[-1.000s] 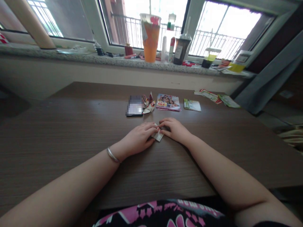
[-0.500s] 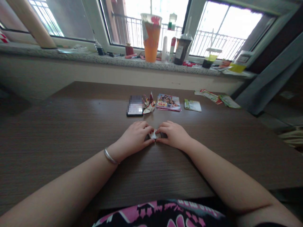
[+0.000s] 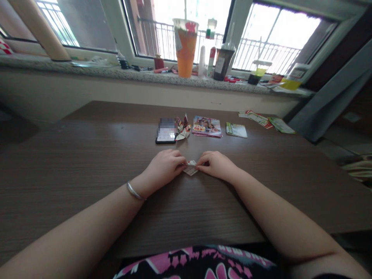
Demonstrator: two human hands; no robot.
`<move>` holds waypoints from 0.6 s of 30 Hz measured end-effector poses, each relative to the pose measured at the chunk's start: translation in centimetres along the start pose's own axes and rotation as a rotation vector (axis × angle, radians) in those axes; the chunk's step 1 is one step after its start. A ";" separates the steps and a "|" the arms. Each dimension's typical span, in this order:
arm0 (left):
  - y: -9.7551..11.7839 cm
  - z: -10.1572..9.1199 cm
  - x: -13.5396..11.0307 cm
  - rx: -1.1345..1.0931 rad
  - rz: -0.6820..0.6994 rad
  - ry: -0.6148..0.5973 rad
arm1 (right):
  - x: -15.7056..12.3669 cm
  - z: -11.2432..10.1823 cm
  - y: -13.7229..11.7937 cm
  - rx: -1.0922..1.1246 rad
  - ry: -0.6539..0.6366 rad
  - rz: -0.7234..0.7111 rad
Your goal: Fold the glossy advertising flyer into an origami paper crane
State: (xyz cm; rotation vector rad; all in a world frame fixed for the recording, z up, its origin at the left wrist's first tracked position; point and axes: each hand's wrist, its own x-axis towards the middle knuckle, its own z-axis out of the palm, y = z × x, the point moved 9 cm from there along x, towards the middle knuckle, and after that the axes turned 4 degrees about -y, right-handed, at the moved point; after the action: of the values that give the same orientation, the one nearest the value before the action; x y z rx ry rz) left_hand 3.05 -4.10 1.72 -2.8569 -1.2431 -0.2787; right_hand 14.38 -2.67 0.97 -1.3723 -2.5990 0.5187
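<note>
Windows [image 3: 273,31] across the back, railing outside, stone sill [image 3: 139,75] below. Brown wood-grain surface [image 3: 87,162] fills most of the view. My forearms come in from both near sides; left hand [image 3: 165,166] and right hand [image 3: 218,166] face each other near the middle, narrow gap between.

Containers, all on the sill: tall clear cup [image 3: 186,54] with orange drink and a straw; right of it, a lidded cup [image 3: 223,62] with dark contents; further right, a smaller cup [image 3: 258,73], dark at the bottom, yellow-green above. Can't tell what the dark stuff is.

Far part of the surface, beyond my hands: leaflet stack [image 3: 207,126] mid-row, phone [image 3: 166,135] to its left, crumpled printed paper [image 3: 183,131] between them, close against the phone. Right of the leaflets, a green-and-white stack [image 3: 236,129]; past that, printed strips [image 3: 258,118].

Smallest item is in my grip: folded paper [image 3: 190,169], low over the surface, centred in the gap. Left pinches its left edge, right its right edge, thumb to fingers. Neither hand is nearer; both touch it. One corner points at me. Long axis: can't tell, fingertips cover both ends.
</note>
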 end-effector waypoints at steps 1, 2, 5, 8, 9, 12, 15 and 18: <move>0.0 0.0 0.0 -0.002 -0.003 0.000 | 0.0 0.0 0.2 0.010 -0.006 0.022; -0.1 0.0 0.0 -0.010 -0.006 0.001 | 0.0 0.0 0.3 0.012 -0.007 0.047; -0.1 -0.1 0.1 -0.041 -0.019 0.009 | 0.0 -0.1 0.5 -0.004 0.008 0.093; -0.3 0.0 0.3 -0.069 -0.040 0.013 | 0.0 -0.1 0.5 -0.011 0.017 0.107; -0.4 0.1 0.3 -0.076 -0.053 0.010 | 0.0 -0.1 0.6 -0.013 0.020 0.110; -0.7 0.2 0.3 -0.078 -0.072 0.005 | 0.0 0.0 0.5 -0.026 0.026 0.105; -0.3 -0.1 0.3 -0.054 -0.044 0.012 | -0.2 -0.2 0.3 -0.053 0.025 0.108; 0.3 -0.5 0.3 -0.014 -0.007 0.011 | -0.5 -0.4 -0.1 -0.097 0.039 0.128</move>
State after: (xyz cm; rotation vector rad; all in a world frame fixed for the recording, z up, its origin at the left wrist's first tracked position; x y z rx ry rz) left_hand 3.39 -4.14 2.31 -2.8587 -1.2551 -0.3043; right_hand 14.71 -3.05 1.42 -1.5716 -2.5480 0.3825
